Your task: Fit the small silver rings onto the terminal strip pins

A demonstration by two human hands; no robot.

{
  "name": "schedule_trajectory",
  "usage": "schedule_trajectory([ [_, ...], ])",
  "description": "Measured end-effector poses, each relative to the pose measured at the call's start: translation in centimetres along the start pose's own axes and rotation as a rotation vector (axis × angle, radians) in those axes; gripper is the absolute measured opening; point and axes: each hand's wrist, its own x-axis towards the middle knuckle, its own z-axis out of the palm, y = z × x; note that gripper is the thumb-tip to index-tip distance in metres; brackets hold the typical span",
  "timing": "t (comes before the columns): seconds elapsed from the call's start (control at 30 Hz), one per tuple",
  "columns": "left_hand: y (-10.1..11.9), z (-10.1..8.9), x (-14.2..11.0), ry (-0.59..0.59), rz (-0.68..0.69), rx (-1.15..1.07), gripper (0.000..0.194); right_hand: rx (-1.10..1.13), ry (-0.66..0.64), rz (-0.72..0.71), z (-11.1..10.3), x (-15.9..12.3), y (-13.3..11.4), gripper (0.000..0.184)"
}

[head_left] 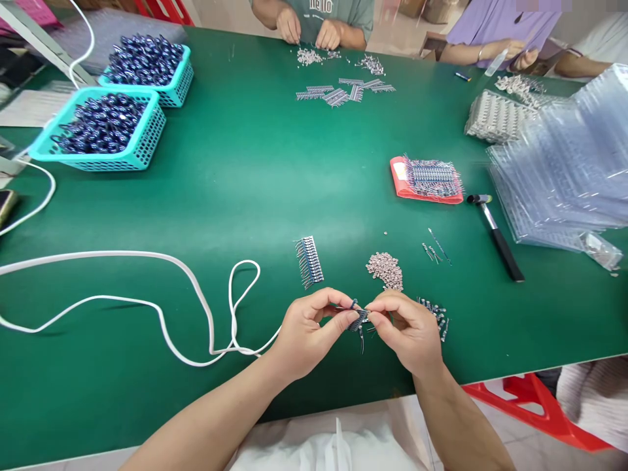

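Observation:
My left hand (311,330) pinches a small strip of dark blue parts with thin wire legs (360,319) between thumb and forefinger. Close against its right end, my right hand (409,330) has thumb and forefinger pressed together; whatever tiny piece they grip is hidden. Just beyond the hands lies a pile of small pinkish-beige beads (385,269). Loose metallic pieces (436,315) are scattered beside my right hand, partly covered by it. A similar comb-like strip (310,261) rests on the green table (235,209), up and left of the hands.
White cable (191,261) loops across the left. Turquoise baskets (142,157) hold shiny dark blue pieces. Rightward lie a red-wrapped stack of strips (432,178), a hammer (498,242) and stacked clear plastic trays (554,190). Co-workers' hands (330,34) are busy across the table.

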Motion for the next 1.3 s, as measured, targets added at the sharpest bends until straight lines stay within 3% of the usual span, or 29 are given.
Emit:
schedule_trajectory([
  [0.13,0.2,0.1,0.0,0.028,0.018,0.077,0.008,0.029,-0.039,0.037,-0.1,0.0,0.1,0.007],
  [0.47,0.3,0.0,0.1,0.011,-0.089,0.063,0.012,0.244,-0.148,0.256,-0.5,0.1,-0.1,0.006],
  [1.3,1.1,0.1,0.1,0.035,-0.063,0.198,0.01,0.273,-0.158,0.361,-0.7,0.3,-0.3,0.008],
])
